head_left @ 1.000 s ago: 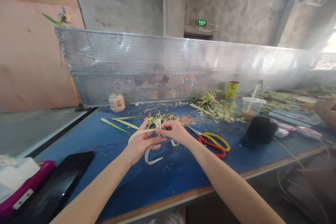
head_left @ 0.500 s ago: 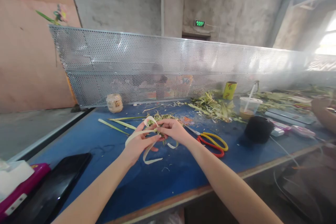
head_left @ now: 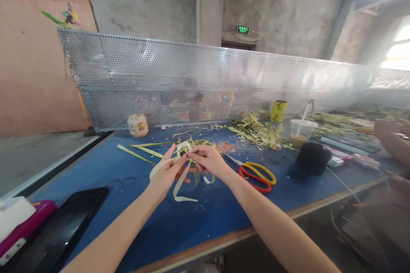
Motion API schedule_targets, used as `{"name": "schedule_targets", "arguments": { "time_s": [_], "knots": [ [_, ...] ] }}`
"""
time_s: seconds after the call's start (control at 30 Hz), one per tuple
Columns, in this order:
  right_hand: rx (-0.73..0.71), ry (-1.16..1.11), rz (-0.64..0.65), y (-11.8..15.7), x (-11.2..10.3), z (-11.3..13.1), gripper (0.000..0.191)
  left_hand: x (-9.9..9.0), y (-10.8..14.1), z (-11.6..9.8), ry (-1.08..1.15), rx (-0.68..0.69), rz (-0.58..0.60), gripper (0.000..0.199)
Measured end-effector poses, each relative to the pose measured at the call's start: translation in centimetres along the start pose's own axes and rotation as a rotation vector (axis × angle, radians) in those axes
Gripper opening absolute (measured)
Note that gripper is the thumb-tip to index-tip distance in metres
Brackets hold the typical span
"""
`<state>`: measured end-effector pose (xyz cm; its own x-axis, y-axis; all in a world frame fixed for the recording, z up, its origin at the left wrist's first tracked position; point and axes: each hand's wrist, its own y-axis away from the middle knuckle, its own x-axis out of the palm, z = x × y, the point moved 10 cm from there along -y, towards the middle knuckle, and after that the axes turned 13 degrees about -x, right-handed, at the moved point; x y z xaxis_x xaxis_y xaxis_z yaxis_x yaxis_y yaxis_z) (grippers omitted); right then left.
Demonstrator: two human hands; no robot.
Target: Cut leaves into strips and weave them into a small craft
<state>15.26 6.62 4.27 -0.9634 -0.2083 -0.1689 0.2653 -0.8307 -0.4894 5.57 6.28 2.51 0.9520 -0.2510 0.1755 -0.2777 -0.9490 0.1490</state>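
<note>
Both hands meet over the blue table (head_left: 128, 217). My left hand (head_left: 166, 175) is closed on a pale, flat plant strip (head_left: 182, 185), thumb and finger pinching where it meets the other hand. The strip curls into a loop above the fingers, and one end hangs down toward the tabletop. My right hand (head_left: 206, 160) pinches the same strip close to the left fingertips; some green bits show beneath. Exactly where the strip crosses is hidden by the fingers. Scissors (head_left: 256, 175) with one yellow and one red handle lie just right of my right hand.
Green stalks (head_left: 144, 151) lie left of the hands, near a jar (head_left: 138, 126). Plant scraps (head_left: 256, 130) are heaped at the back. A drink cup (head_left: 303, 132) and black roll (head_left: 313, 158) stand right. A phone (head_left: 77, 217) lies left. Another person's arm (head_left: 390, 140) shows far right.
The loop of the strip has become smaller and rounder above my fingers. My hands have drawn closer together, with my left fingertips now against the right ones. The view has shifted slightly.
</note>
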Motion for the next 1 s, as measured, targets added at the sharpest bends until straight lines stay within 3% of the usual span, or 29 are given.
{"name": "schedule_targets", "arguments": {
  "time_s": [0.13,0.27,0.43,0.63,0.83,1.0],
  "knots": [
    [-0.001,0.066,-0.078,0.0,-0.5,0.1,0.014,0.0,0.0,0.2,-0.031,-0.008,0.0,0.075],
    [-0.041,0.044,-0.032,0.0,-0.1,0.3,0.02,-0.2,-0.2,0.1,-0.086,0.006,-0.016,0.053],
    [-0.118,0.098,-0.164,0.1,-1.2,1.1,0.017,0.4,-0.7,0.4,-0.087,0.0,0.069,0.037],
    [-0.128,0.079,-0.177,0.1,-0.5,1.0,0.02,1.2,-0.5,1.3,-0.024,-0.117,0.142,0.049],
    [-0.104,0.131,-0.141,-0.3,-1.0,1.1,0.02,0.5,-0.6,0.6,0.129,-0.061,0.091,0.059],
    [-0.196,0.244,-0.138,-0.2,-1.5,1.7,0.018,-0.8,-0.7,0.4,0.189,-0.043,-0.011,0.073]
  ]
}}
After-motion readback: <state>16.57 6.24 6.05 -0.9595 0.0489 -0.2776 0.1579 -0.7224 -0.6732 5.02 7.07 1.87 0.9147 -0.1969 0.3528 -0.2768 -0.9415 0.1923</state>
